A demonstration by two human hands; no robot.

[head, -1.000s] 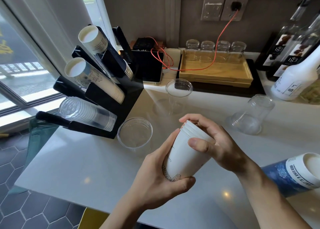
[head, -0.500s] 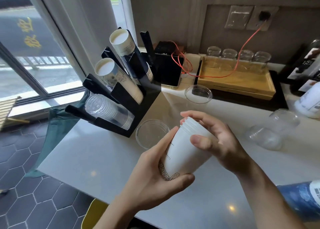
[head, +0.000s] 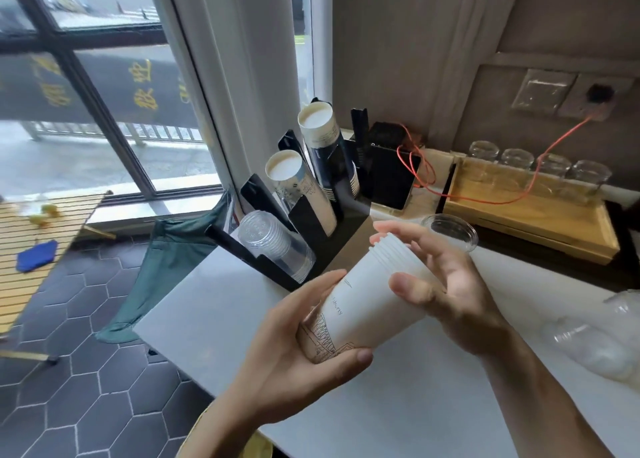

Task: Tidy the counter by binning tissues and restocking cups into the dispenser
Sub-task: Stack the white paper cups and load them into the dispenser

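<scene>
I see a stack of white paper cups (head: 367, 302) held in the air above the white counter (head: 433, 405), tilted, with the rims pointing up toward the far side and the printed base toward me. The left hand (head: 301, 347) is curled around the lower end of the stack, with the thumb under the base and the fingers along the side. The right hand (head: 446, 284) is half open; its thumb presses on the cup wall and its fingers reach over the rims at the top end. Just behind the stack stands the black cup dispenser (head: 311, 225) at the corner of the counter, near the window. It carries two slanted rows of paper cups (head: 304, 184) and, in the lowest slot, a row of clear plastic cups (head: 277, 246). One clear cup (head: 450, 229) stands on the counter behind the right hand, partly hidden by the fingers. Farther back there is a wooden tray (head: 533, 222) with four glasses (head: 536, 163) along its back edge, and an orange cable (head: 485, 194) runs across it up to the wall socket (head: 599, 94). At the right edge lies some clear plastic, too blurred for me to tell more.
</scene>
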